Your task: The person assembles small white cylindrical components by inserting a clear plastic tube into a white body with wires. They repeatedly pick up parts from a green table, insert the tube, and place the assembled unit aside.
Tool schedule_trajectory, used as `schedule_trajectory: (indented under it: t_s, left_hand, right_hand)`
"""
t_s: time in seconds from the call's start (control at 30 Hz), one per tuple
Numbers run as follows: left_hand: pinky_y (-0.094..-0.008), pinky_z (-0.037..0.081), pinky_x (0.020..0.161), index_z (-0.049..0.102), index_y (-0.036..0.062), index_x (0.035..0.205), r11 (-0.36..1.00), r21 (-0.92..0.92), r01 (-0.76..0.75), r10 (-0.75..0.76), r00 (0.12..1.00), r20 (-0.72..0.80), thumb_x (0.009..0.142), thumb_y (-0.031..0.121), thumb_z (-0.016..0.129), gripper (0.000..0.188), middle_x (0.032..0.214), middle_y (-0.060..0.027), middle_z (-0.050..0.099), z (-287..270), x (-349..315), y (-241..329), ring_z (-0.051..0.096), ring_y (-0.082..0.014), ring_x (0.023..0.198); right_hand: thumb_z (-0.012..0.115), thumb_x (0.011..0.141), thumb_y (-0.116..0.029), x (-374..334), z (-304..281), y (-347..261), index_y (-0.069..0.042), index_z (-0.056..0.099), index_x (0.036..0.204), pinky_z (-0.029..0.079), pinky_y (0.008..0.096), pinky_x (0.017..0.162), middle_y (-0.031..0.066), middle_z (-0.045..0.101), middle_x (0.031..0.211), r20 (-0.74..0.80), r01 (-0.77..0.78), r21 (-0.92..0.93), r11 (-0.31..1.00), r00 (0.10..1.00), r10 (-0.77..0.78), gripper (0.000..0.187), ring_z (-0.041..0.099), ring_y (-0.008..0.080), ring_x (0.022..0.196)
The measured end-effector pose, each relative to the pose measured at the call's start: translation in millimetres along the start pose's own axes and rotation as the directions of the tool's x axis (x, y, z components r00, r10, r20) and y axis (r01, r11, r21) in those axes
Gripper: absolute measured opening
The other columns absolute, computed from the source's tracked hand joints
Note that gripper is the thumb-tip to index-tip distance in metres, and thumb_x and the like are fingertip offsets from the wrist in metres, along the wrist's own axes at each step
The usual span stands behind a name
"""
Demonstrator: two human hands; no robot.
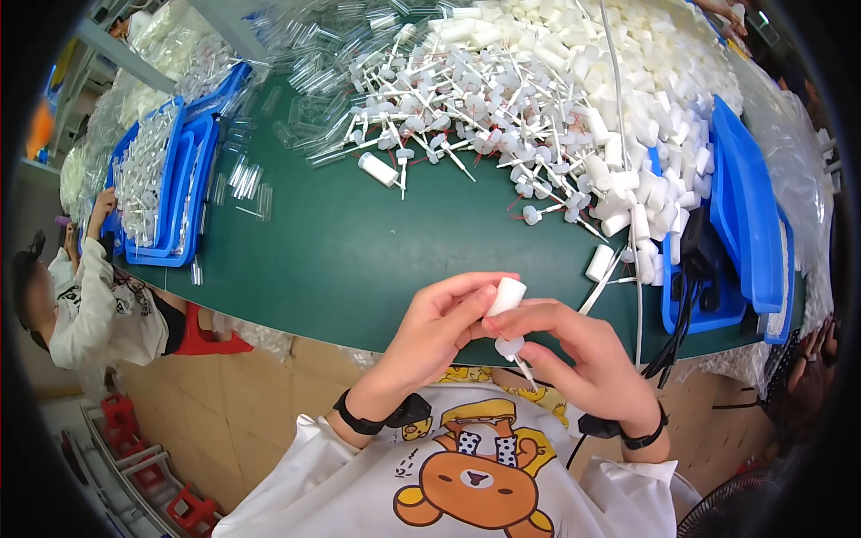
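Note:
Close to the table's near edge, my left hand (429,325) is closed around a white cylindrical cap (508,294), which tilts upward. The fingers of my right hand (578,351) pinch a small part with a translucent flange (508,347) and a thin white stem pointing down to the right. That part sits just under the lower end of the cap; fingers hide whether the two are joined. A loose white cap (600,263) lies on the table beyond my right hand, beside some thin white strips (603,285).
A heap of stemmed parts (466,112) covers the table's far middle. White caps (668,99) pile up at right, clear tubes (314,67) at far left. Blue trays (749,215) and dark cables (689,305) stand right; filled blue trays (190,193) left, near another person (99,314).

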State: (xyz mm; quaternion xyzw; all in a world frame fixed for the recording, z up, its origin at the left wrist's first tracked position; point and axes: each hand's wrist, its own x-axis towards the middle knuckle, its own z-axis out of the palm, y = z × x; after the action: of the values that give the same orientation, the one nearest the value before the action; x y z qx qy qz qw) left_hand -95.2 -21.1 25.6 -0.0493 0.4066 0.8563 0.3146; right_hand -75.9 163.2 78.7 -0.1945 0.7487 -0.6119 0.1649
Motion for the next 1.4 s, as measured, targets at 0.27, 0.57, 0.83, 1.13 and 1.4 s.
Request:
schedule_trajectory:
  t_s: [0.27,0.57,0.83,1.13,1.4]
  left_hand:
    - [-0.0273,0.052,0.076,0.050,-0.0010,0.122,0.968,0.237,-0.084,0.033,0.976,0.214,0.089,0.003,0.054,0.034,0.110,-0.0070,0.048,3.3,4.3,11.6,0.057,-0.0158,0.090]
    - [-0.0286,0.052,0.073,0.050,0.0008,0.117,0.958,0.231,-0.169,0.137,0.980,0.147,0.082,-0.002,0.061,0.037,0.097,-0.0081,0.049,8.6,-5.2,4.9,0.057,-0.0183,0.089]
    - [-0.0248,0.051,0.069,0.057,0.0003,0.107,0.833,0.430,-0.348,0.283,0.936,0.208,0.069,-0.007,0.073,0.041,0.096,-0.0068,0.050,11.2,-3.5,3.2,0.058,-0.0146,0.086]
    - [-0.0213,0.052,0.067,0.062,-0.0007,0.103,0.848,0.406,-0.341,0.274,0.937,0.215,0.072,-0.007,0.071,0.033,0.100,-0.0074,0.052,12.1,-3.5,-1.1,0.058,-0.0121,0.081]
    - [-0.0212,0.049,0.056,0.057,-0.0040,0.115,0.911,0.389,-0.136,0.098,0.988,0.116,0.078,-0.005,0.065,0.038,0.104,-0.0094,0.053,17.8,-3.0,-1.6,0.058,-0.0142,0.087]
  right_hand:
    - [0.054,0.085,0.001,-10.5,-2.7,17.5,-0.001,0.055,0.108,0.047,0.0309,0.086,0.0129,0.060,0.110,-0.004,-0.032,0.202,0.979,0.999,0.034,0.022,0.060,0.0221,0.101]
    - [0.049,0.088,0.004,-28.0,-16.8,23.0,0.003,0.047,0.111,0.052,0.0322,0.077,0.0186,0.059,0.103,-0.351,0.106,0.474,0.874,0.933,0.077,0.023,0.060,0.0257,0.100]
    - [0.053,0.086,0.002,-26.7,-15.5,25.8,0.005,0.057,0.102,0.053,0.0362,0.076,0.0238,0.057,0.107,-0.337,0.166,0.639,0.751,0.938,0.078,0.017,0.062,0.0273,0.091]
    - [0.056,0.084,0.004,-25.4,-8.7,31.0,0.005,0.051,0.107,0.051,0.0382,0.082,0.0243,0.059,0.107,-0.398,0.218,0.696,0.684,0.910,0.114,0.023,0.064,0.0296,0.090]
    - [0.054,0.082,0.010,-27.1,2.1,39.6,0.007,0.054,0.113,0.046,0.0391,0.092,0.0210,0.056,0.111,-0.320,0.181,0.631,0.755,0.946,0.040,0.031,0.057,0.0286,0.104]
